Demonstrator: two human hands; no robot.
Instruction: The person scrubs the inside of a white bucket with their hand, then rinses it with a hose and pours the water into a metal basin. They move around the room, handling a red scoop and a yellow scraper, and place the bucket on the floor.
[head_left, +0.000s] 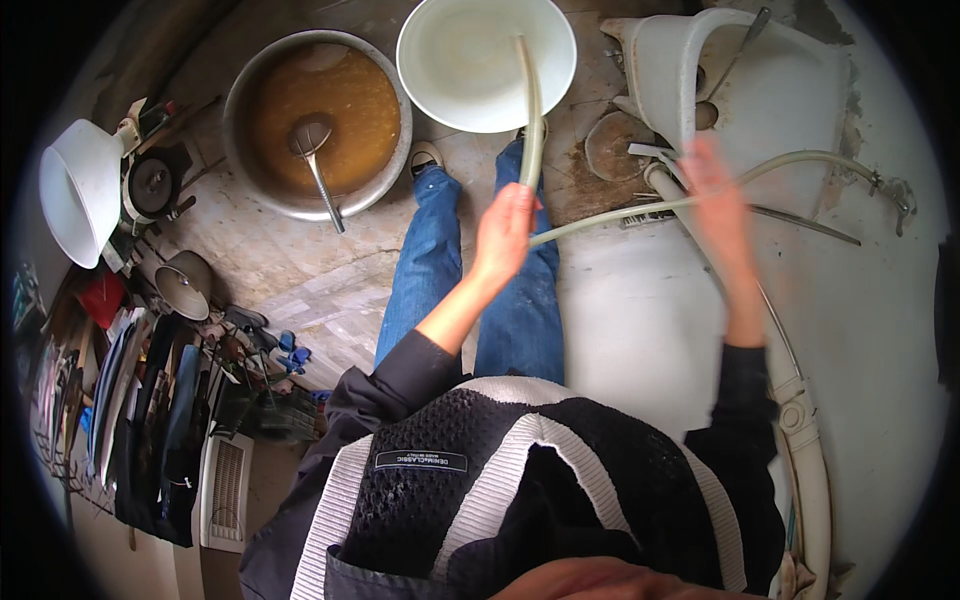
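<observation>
My left hand (506, 229) is closed around a translucent flexible hose (532, 127). The hose's free end points into a wide white basin (420, 82), which stands on the floor just past my feet. From my left hand the hose runs right, passing behind or under my right hand (716, 191), to a metal tap (896, 199) on the wall. Motion blurs my right hand, near the front rim of a white sink (686, 97); whether its fingers grip the hose is unclear.
A large metal pot (244, 176) of brown liquid stands left of the basin, a long-handled strainer (319, 176) resting in it. A long-handled utensil (735, 67) leans in the sink. Further left are a machine with a white funnel (82, 191) and hanging clothes (150, 420).
</observation>
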